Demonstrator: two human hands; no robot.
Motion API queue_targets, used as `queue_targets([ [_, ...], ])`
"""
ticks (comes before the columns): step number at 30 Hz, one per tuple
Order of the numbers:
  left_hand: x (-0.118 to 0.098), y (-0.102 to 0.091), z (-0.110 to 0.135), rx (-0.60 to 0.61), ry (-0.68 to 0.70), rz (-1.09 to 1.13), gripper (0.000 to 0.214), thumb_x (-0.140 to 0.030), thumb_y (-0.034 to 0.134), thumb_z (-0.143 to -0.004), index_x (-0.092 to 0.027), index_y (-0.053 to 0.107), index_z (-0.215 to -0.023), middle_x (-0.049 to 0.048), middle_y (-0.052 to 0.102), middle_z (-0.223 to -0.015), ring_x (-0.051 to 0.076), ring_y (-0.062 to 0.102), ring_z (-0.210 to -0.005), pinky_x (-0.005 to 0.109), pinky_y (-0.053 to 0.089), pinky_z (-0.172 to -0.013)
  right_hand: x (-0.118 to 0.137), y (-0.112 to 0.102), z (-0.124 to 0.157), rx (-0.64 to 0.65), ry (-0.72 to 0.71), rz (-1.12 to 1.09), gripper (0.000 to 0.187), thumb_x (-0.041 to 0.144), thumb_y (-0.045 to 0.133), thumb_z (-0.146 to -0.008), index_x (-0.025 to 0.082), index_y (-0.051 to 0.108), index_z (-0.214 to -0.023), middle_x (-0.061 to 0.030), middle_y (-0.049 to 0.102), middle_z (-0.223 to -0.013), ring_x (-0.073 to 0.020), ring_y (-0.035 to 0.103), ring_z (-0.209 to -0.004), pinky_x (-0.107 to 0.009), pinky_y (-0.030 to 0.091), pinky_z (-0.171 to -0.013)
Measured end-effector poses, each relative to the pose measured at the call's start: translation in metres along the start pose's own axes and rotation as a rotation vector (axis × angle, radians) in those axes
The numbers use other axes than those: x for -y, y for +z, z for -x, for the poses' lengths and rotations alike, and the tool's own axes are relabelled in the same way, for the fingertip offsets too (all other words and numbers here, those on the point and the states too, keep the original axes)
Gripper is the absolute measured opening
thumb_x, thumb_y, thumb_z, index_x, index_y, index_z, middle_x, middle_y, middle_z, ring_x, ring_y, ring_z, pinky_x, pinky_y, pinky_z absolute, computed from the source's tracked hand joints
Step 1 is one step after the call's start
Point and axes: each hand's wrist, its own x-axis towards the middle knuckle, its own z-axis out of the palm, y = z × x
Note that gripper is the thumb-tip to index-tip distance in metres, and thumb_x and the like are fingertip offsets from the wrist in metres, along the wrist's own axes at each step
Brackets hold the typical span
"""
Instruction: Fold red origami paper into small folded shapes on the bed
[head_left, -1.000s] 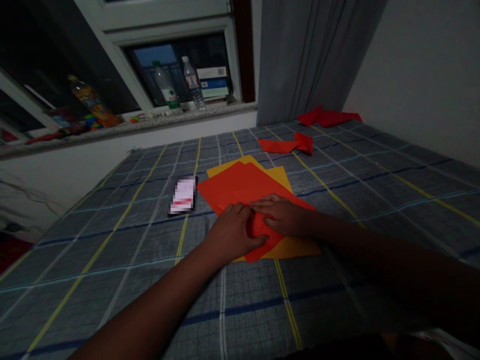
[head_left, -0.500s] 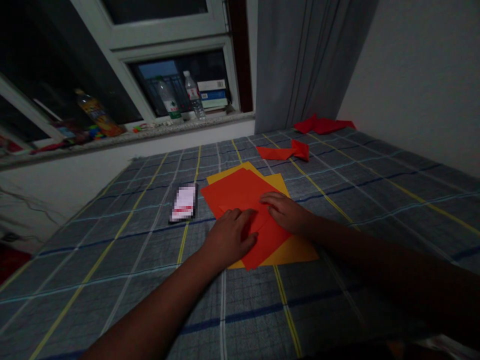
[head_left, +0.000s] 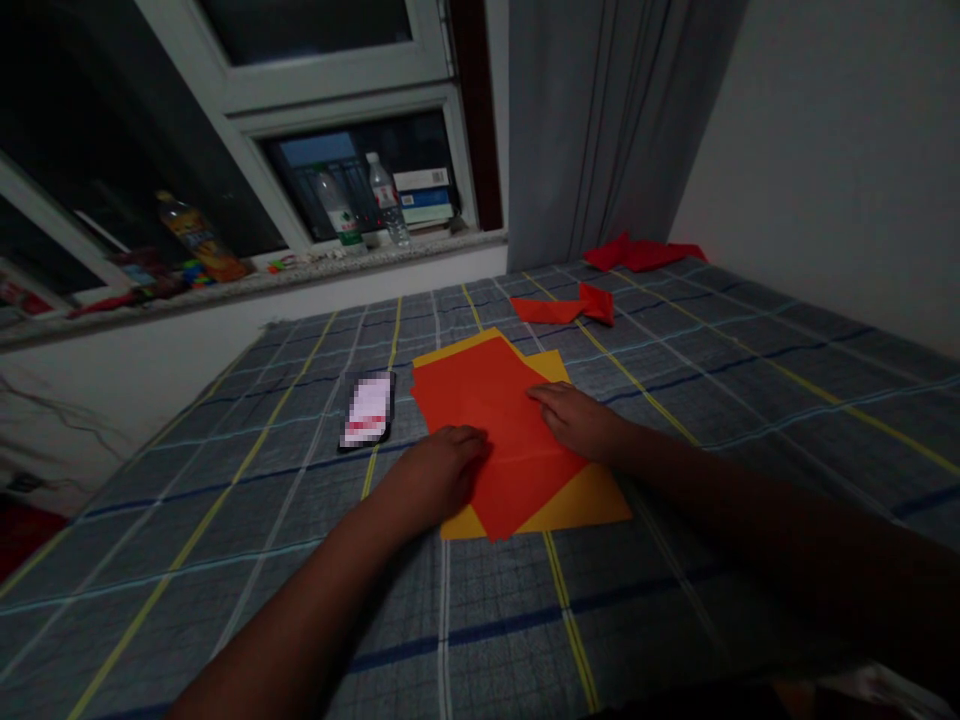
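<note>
A red paper sheet [head_left: 495, 420] lies flat on top of yellow sheets [head_left: 577, 500] on the plaid bed cover [head_left: 225, 520]. My left hand [head_left: 435, 475] rests on the red sheet's left edge, its fingers loosely curled and pressing down. On the sheet's right side my right hand [head_left: 574, 418] lies flat with fingers stretched out. A faint crease runs across the paper between the two hands.
A phone [head_left: 367, 410] lies left of the papers. Folded red paper pieces [head_left: 566, 305] and more red pieces [head_left: 641, 255] sit farther back near the grey curtain [head_left: 600, 130]. Bottles [head_left: 386, 200] and books stand on the windowsill.
The folded corner of the red sheet has been opened out flat. Both hands have slid apart, the left one toward the left edge, the right one to the right.
</note>
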Motion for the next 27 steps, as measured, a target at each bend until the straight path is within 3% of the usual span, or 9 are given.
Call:
queue_targets([
  [8,0.005,0.001,0.000,0.030,0.057,-0.027,0.052,-0.009,0.051,-0.088,-0.018,0.051,-0.139,0.0108,0.056,-0.142,0.023,0.054,-0.129,0.037,0.044,-0.110,-0.003,0.003,0.000,0.012,-0.030,0.035,0.040,0.015,0.037,-0.095,0.007,0.062,-0.125,-0.0192,0.065,-0.127,-0.0262,0.058,-0.120,-0.044,0.040,-0.109],
  [13,0.002,0.003,-0.003,0.053,0.090,-0.080,0.038,-0.012,0.046,-0.095,-0.020,0.062,-0.129,0.0105,0.059,-0.139,0.024,0.059,-0.124,0.037,0.047,-0.104,-0.005,0.006,0.000,0.008,-0.061,0.038,0.039,0.016,0.037,-0.095,0.008,0.061,-0.125,-0.0183,0.064,-0.127,-0.0257,0.057,-0.120,-0.044,0.041,-0.108],
  [17,0.011,0.002,-0.005,0.067,0.142,-0.064,0.041,-0.010,0.049,-0.093,-0.023,0.061,-0.129,0.0075,0.060,-0.140,0.023,0.059,-0.125,0.040,0.047,-0.105,-0.006,0.006,0.000,-0.102,-0.051,0.029,0.039,0.016,0.041,-0.093,0.008,0.061,-0.126,-0.0193,0.061,-0.131,-0.0268,0.053,-0.126,-0.047,0.040,-0.110],
  [20,0.015,0.001,-0.007,0.085,0.165,-0.049,0.041,-0.008,0.049,-0.092,-0.023,0.062,-0.128,0.0067,0.061,-0.138,0.023,0.060,-0.124,0.040,0.047,-0.104,-0.001,0.000,0.002,-0.196,-0.133,0.017,0.040,0.017,0.049,-0.089,0.011,0.062,-0.126,-0.0184,0.053,-0.142,-0.0291,0.042,-0.137,-0.051,0.035,-0.114],
  [23,0.013,0.000,-0.008,0.075,0.176,-0.021,0.034,-0.011,0.047,-0.094,-0.020,0.063,-0.124,0.0088,0.065,-0.132,0.023,0.062,-0.120,0.039,0.048,-0.103,0.004,-0.007,0.005,-0.099,-0.314,-0.030,0.041,0.018,0.055,-0.088,0.015,0.063,-0.128,-0.0141,0.052,-0.145,-0.0277,0.038,-0.141,-0.050,0.032,-0.116],
  [25,0.009,-0.001,-0.006,0.061,0.175,0.015,0.028,-0.022,0.050,-0.097,-0.017,0.062,-0.123,0.0115,0.065,-0.128,0.024,0.061,-0.118,0.038,0.048,-0.103,0.006,-0.008,0.006,0.030,-0.393,-0.060,0.041,0.021,0.055,-0.090,0.016,0.061,-0.131,-0.0131,0.055,-0.144,-0.0257,0.043,-0.138,-0.048,0.034,-0.116],
  [27,0.004,-0.002,-0.004,0.050,0.157,0.035,0.038,-0.038,0.055,-0.097,-0.015,0.058,-0.127,0.0137,0.062,-0.131,0.025,0.059,-0.120,0.039,0.048,-0.104,0.006,-0.007,0.007,0.133,-0.411,-0.064,0.040,0.022,0.053,-0.093,0.015,0.061,-0.132,-0.0132,0.059,-0.140,-0.0242,0.049,-0.134,-0.046,0.036,-0.114],
])
